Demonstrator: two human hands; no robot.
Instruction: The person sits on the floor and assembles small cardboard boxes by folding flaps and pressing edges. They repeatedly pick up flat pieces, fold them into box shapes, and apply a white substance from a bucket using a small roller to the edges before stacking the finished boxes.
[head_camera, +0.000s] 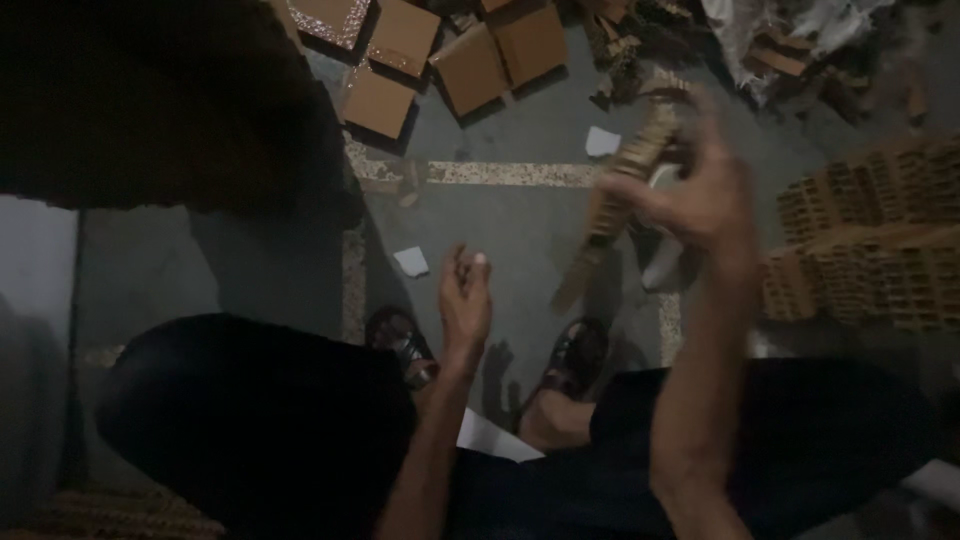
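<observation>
Head view: seated person, two bare hands raised over a grey floor.

Right hand (705, 190) lifted, blurred, fingers closed around the upper part of a long cardboard lattice strip (620, 190) that hangs down and to the left of the grip, its lower end near the floor. Left hand (465, 295) upright, fingers loosely curled, holding nothing, well apart from the strip. Stacked cardboard lattices (870, 235) just right; flat cardboard squares (440, 50) ahead; bare floor between the sandalled feet.
</observation>
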